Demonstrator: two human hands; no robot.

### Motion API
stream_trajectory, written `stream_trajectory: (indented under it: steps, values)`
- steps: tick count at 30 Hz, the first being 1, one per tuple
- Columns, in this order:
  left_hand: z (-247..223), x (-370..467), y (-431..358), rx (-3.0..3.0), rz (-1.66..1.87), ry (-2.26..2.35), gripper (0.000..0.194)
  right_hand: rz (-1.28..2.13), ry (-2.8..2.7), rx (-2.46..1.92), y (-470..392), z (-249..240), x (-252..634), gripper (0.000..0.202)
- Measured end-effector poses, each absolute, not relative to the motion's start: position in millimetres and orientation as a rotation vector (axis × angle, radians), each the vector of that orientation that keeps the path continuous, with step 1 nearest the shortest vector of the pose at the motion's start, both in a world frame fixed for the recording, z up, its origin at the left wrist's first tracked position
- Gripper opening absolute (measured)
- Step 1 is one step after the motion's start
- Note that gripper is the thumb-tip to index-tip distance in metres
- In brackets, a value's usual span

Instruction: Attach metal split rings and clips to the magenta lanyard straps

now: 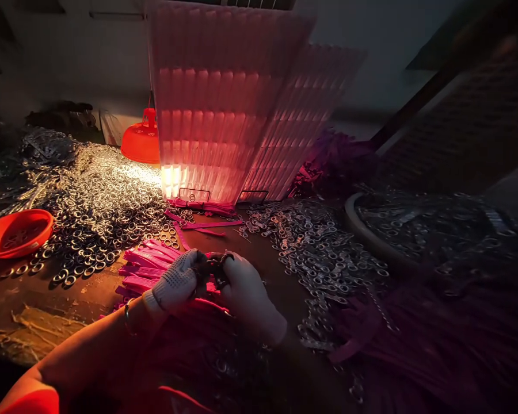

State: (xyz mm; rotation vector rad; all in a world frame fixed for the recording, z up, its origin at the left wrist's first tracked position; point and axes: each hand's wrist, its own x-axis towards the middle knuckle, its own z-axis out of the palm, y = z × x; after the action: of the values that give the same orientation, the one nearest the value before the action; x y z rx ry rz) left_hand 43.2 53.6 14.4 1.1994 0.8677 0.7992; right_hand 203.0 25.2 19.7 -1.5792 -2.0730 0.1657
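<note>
My left hand point(178, 283), in a white dotted work glove, is closed with its fingers turned inward. My right hand point(249, 296), in a plain pale glove, is closed too and almost meets it. Between the fingertips is a small dark thing point(211, 267), too shadowed to name. Beneath and beside my hands lies a bundle of bright pink flat strips point(140, 270), fanned out to the left. A few loose pink strips point(207, 225) lie just beyond my hands.
Metal rings point(95, 224) are heaped on the left, beside an orange-red bowl point(17, 233). Linked metal pieces point(319, 247) spread on the right, before a round container's rim point(366, 236). Ribbed translucent panels point(216, 103) stand behind, next to a red lamp point(140, 142).
</note>
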Motion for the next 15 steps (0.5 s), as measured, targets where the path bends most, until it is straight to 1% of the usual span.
stream_trajectory:
  steps: [2,4,7,9,11,13,15]
  values:
    - [17.7,45.0,56.7,1.149,0.775,0.864,0.025,0.051,-2.169,-1.660,26.5,24.3,204.4,0.017]
    - [20.8,49.1,60.6,1.067,0.758,0.865,0.025,0.098,-2.143,-1.689,27.8,27.3,206.4,0.015]
    - [25.9,59.5,77.2,1.060,0.729,0.838,0.026,0.554,-1.888,-1.583,31.6,23.3,215.4,0.021]
    - [29.0,70.1,103.2,1.259,0.627,0.841,0.025,0.711,-1.605,-1.524,35.2,13.4,228.3,0.026]
    - [30.1,85.3,142.2,1.568,0.484,0.927,0.029,0.649,-1.321,-1.542,39.0,-2.2,245.8,0.033]
    - [27.7,106.6,187.7,1.708,0.461,1.041,0.028,0.570,-1.091,-1.569,42.0,-21.5,263.5,0.042]
    - [21.7,134.4,229.3,1.824,0.433,1.130,0.028,0.584,-0.958,-1.581,44.0,-41.2,277.0,0.048]
